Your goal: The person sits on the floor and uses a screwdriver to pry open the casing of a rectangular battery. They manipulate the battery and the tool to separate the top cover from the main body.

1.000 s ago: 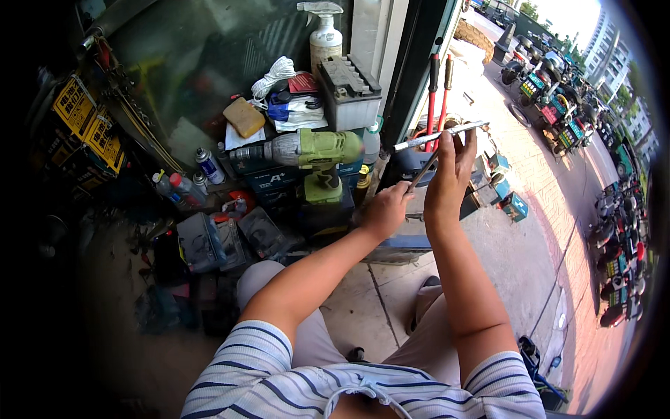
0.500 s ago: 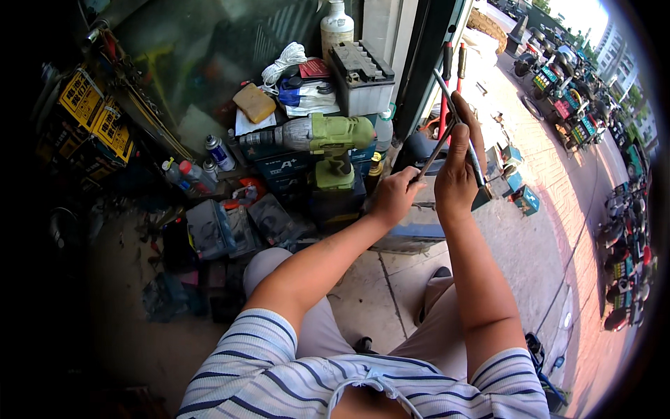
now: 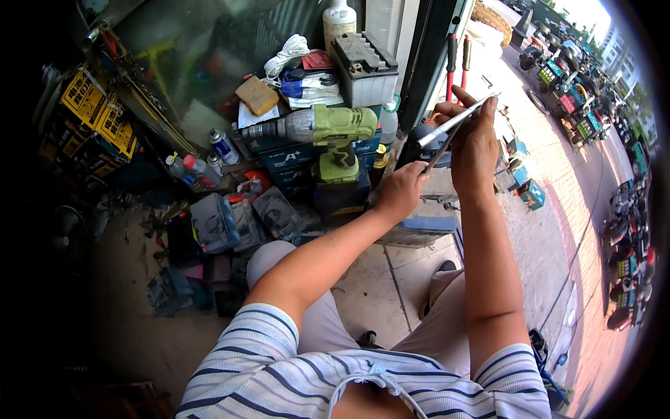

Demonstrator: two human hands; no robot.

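Note:
In front of me, right of the middle, my right hand is raised with a shiny silver metal rod pinched between thumb and fingers. The rod slants from upper right down to the left. Closed on a thin dark rod is my left hand, lower and to the left. That dark rod points up toward the right palm and passes close under the silver one. Whether the two rods touch or are joined, I cannot tell. Below my hands sits a grey-blue box-shaped battery.
A green cordless impact wrench rests on stacked boxes, near a grey battery and a yellow block. Bottles, a spray can and used cases lie left. Red-handled cutters stand by the door frame. Scooters line the pavement outside.
The silver rod has swung from steep to a flatter slant, its lower end now toward the left. My right hand has turned and its fingers have shifted; my left hand has moved slightly right.

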